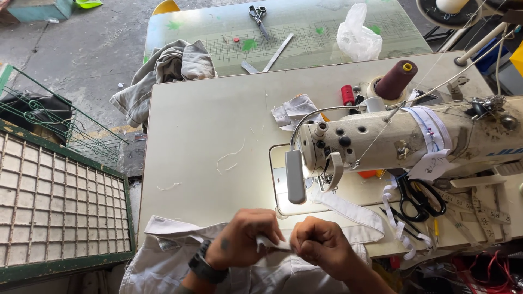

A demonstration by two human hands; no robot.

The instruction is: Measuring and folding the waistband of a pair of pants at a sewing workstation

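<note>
Pinching a narrow fold of the pale grey garment (163, 261) at the near edge of the sewing table (207, 130), the left hand (242, 239) and right hand (318, 242) are closing their fingers tightly on the cloth. Judged best: keeping both pinches close together and the crease taut, just before the sewing machine (381, 141).

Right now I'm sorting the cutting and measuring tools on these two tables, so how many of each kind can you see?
Scissors: 2, a grey pair on the far green table and a black pair under the sewing machine
Metal rulers: 1
Tape measures: 1
Total: 4
</note>
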